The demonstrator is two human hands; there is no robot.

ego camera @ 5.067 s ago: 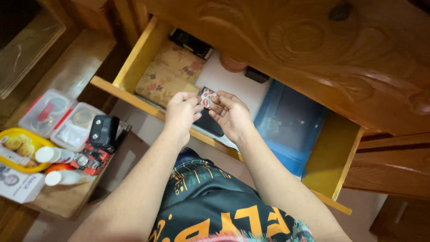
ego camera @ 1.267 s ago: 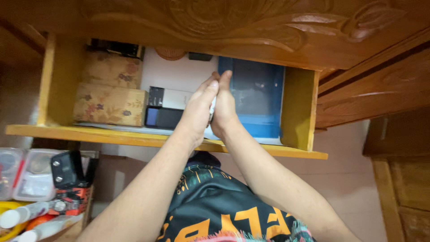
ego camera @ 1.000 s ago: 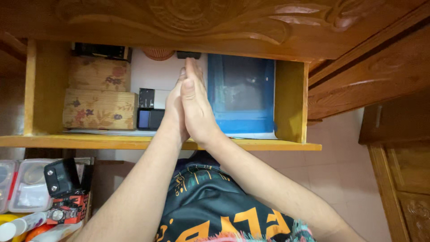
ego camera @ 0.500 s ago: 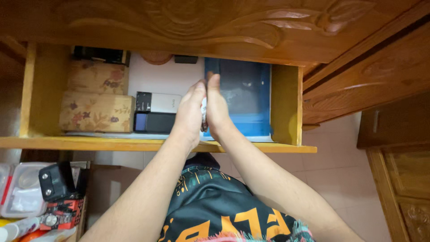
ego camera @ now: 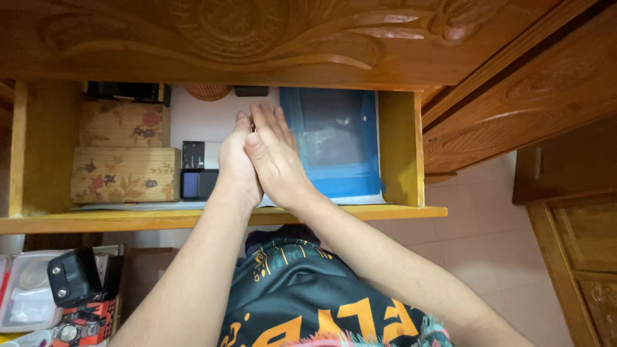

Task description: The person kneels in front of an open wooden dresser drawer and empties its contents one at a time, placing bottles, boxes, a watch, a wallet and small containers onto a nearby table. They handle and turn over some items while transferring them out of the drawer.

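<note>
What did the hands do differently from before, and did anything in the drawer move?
Earlier the left hand and right hand pinched a small card near the drawer's front edge. Now they are pressed together, reaching deeper inside; the card is hidden. The flowered boxes, dark boxes and blue folder stayed put.

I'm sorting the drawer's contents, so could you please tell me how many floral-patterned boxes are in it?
2. One floral box lies at the drawer's front left; the other floral box sits directly behind it, toward the back. More could be hidden under the overhanging carved wood.
</note>
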